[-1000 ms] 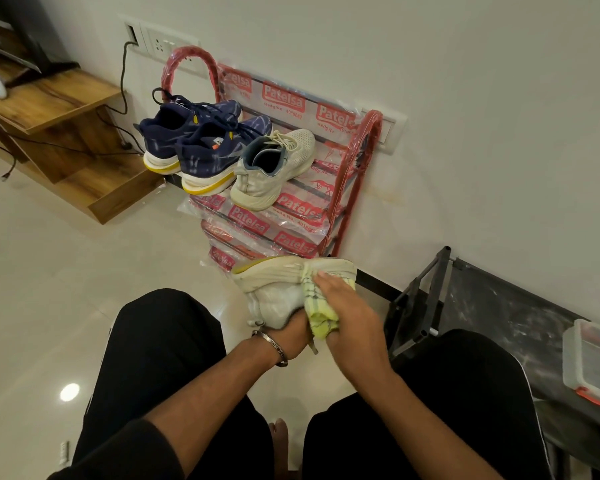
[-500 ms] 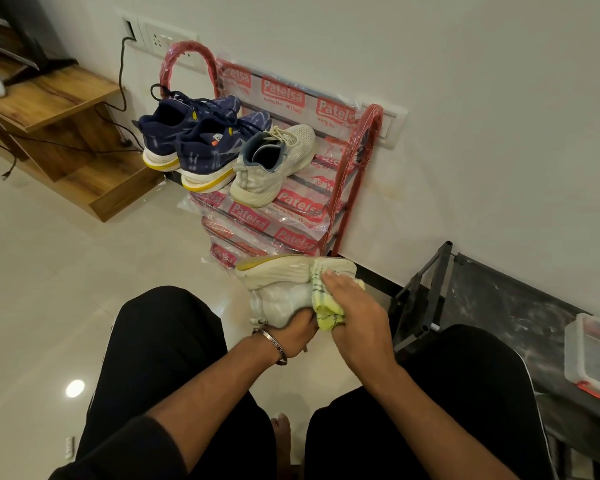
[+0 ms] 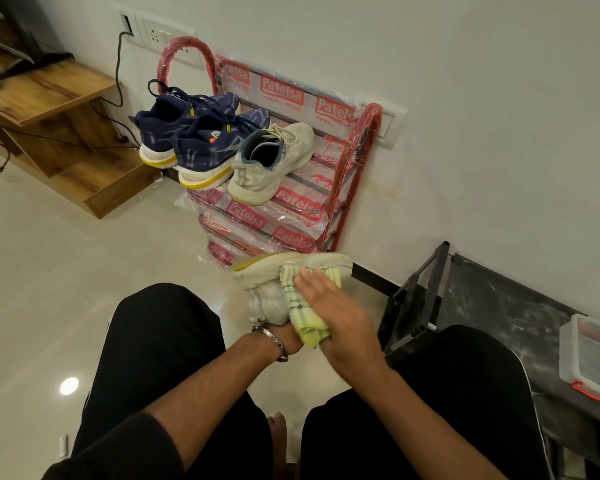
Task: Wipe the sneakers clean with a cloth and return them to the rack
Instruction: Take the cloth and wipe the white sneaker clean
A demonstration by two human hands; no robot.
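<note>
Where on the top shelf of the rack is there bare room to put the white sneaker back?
The free patch lies on the red shoe rack between the white sneaker already there and the right end hoop. Left of it the shelf is crowded: two navy sneakers sit side by side, touching. The held sneaker is in both hands.

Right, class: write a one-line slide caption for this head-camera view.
Right hand presses a yellow-green cloth against a white sneaker held by the left hand, its pair waiting on the red rack.
</note>
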